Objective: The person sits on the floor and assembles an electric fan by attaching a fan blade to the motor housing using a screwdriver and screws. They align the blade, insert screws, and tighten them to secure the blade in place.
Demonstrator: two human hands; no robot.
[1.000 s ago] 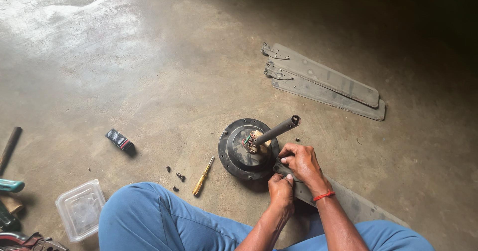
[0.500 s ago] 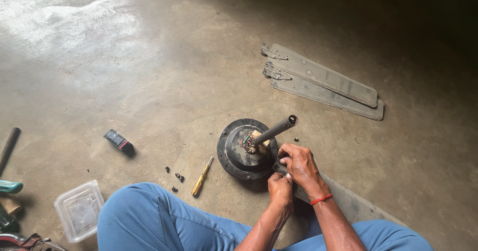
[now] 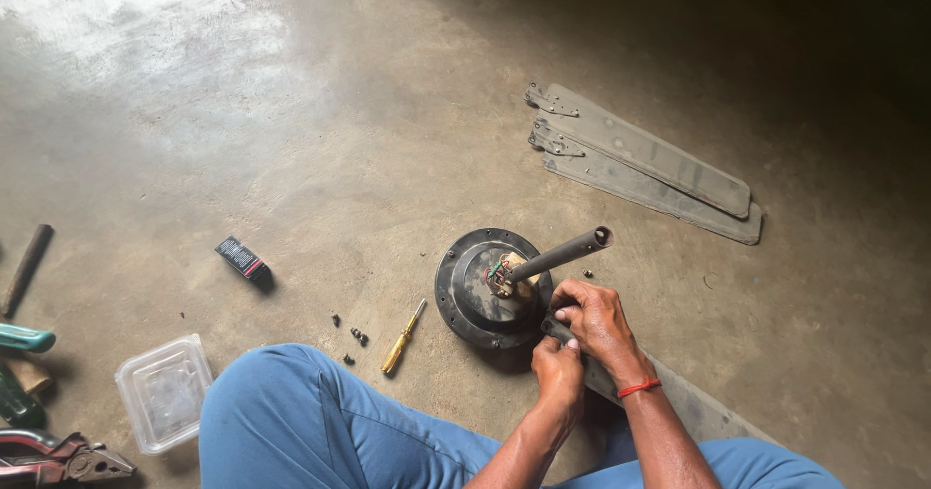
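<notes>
A round black fan motor (image 3: pixel 475 290) lies on the concrete floor, a grey rod (image 3: pixel 562 253) slanting up from its hub with coloured wires at the base. A grey fan blade (image 3: pixel 689 407) runs from the motor's rim toward my right knee. Both hands work at the blade's bracket where it meets the motor. My right hand (image 3: pixel 596 319), with a red thread on the wrist, grips the bracket end from above. My left hand (image 3: pixel 555 365) pinches at the same spot just below; what its fingers hold is hidden.
Two more fan blades (image 3: pixel 645 164) lie stacked at the back right. A yellow-handled screwdriver (image 3: pixel 401 340) and several small screws (image 3: pixel 357 336) lie left of the motor, with a small black box (image 3: pixel 242 258), a clear plastic tub (image 3: pixel 165 392) and hand tools (image 3: pixel 58 458) further left.
My hands stay on the blade bracket with only slight finger shifts. The camera has moved, so everything sits a little to the right in view and pliers show at the bottom left.
</notes>
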